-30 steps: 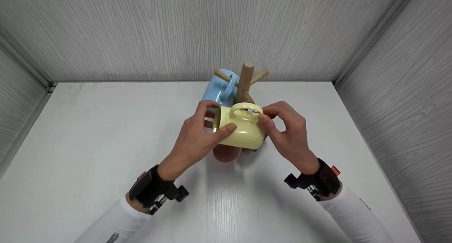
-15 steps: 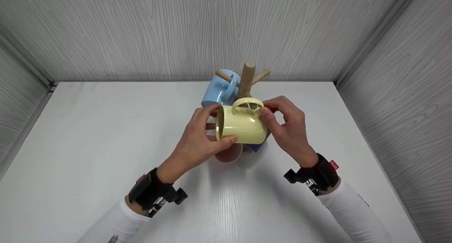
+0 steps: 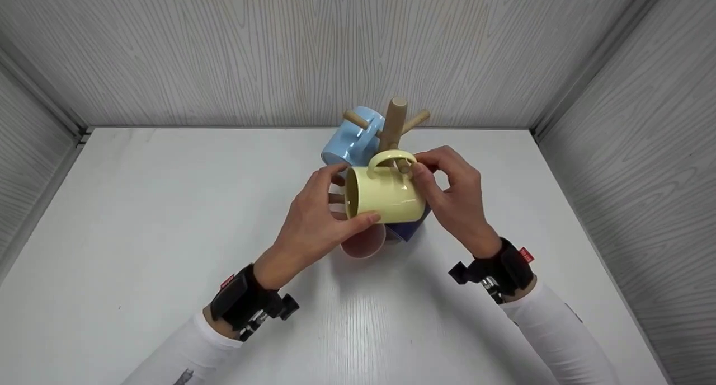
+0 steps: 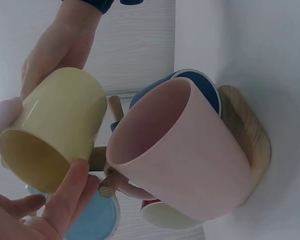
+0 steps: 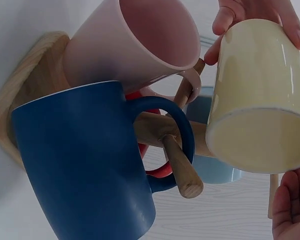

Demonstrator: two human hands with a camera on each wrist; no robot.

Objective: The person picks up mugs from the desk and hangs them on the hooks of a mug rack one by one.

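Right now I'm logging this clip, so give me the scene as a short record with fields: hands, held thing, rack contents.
left hand: grips the yellow mug at its open end
right hand: holds the mug's base end, by the handle
mug pose: on its side, handle up, by the wooden rack
on rack: light blue mug, pink mug, navy mug
surface: white table

You face a glossy white tabletop boxed in by grey wood-grain wall panels at the back and both sides, with overhead light pooling as a soft reflection on its near edge.
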